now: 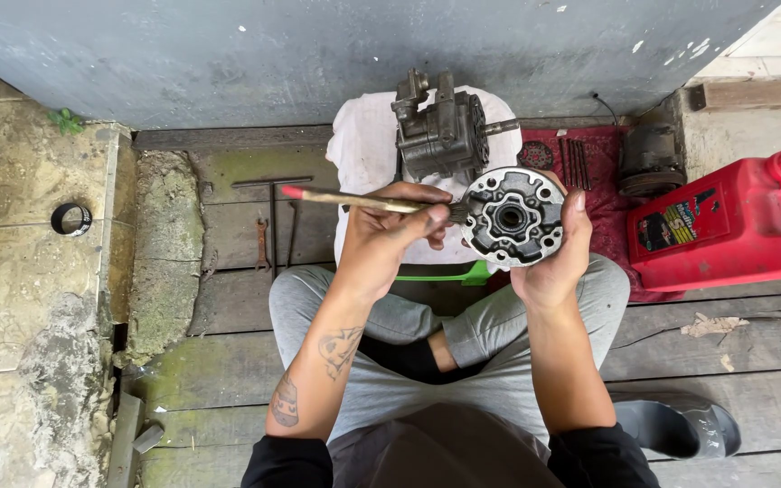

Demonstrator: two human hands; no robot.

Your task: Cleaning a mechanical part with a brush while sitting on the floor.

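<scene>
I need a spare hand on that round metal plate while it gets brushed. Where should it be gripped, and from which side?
Grip the round metal plate by its outer rim, coming from its right edge, as the right hand does now. The plate faces up toward the camera, and the left hand works the brush in from the left, so the rim's right side is probably the safest hold.

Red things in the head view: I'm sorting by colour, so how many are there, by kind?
Red jug: 1
Red cloth: 1
Red brush tip, on the brush in the left hand: 1
Total: 3
</scene>
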